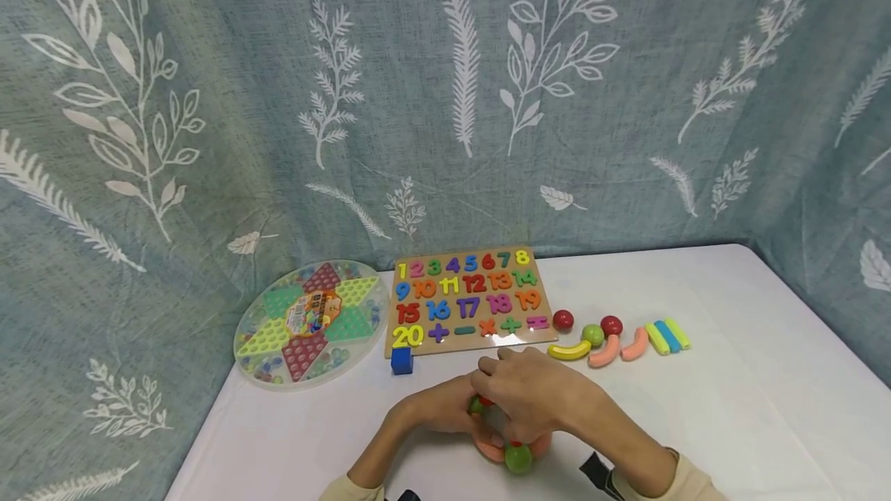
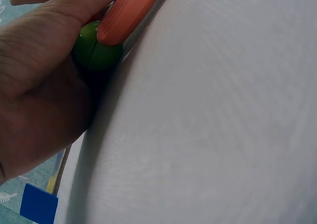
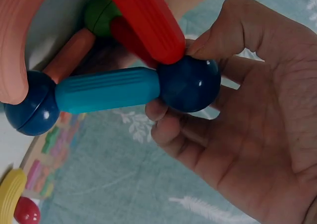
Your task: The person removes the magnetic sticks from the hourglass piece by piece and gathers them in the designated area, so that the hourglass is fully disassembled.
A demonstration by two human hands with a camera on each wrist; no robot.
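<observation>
Between both hands on the white table is a magnetic stick-and-ball structure, its near end showing a green ball (image 1: 518, 459) between curved salmon rods (image 1: 490, 451). The left hand (image 1: 448, 406) grips its left side, with the thumb along an orange rod (image 2: 131, 13) and a green ball (image 2: 96, 48) beside it. From above, the right hand (image 1: 532, 389) pinches a dark blue ball (image 3: 190, 84) between thumb and fingers. A red rod (image 3: 151, 26) and a light blue rod (image 3: 109, 89) meet that ball. The light blue rod's other end touches a second blue ball (image 3: 30, 105).
Behind the hands lies a number board (image 1: 459, 300), with a blue cube (image 1: 401, 360) at its near left corner. A round Chinese checkers board (image 1: 313, 323) is at the left. Loose balls, a yellow curved rod (image 1: 569, 351) and straight rods (image 1: 668, 336) lie to the right.
</observation>
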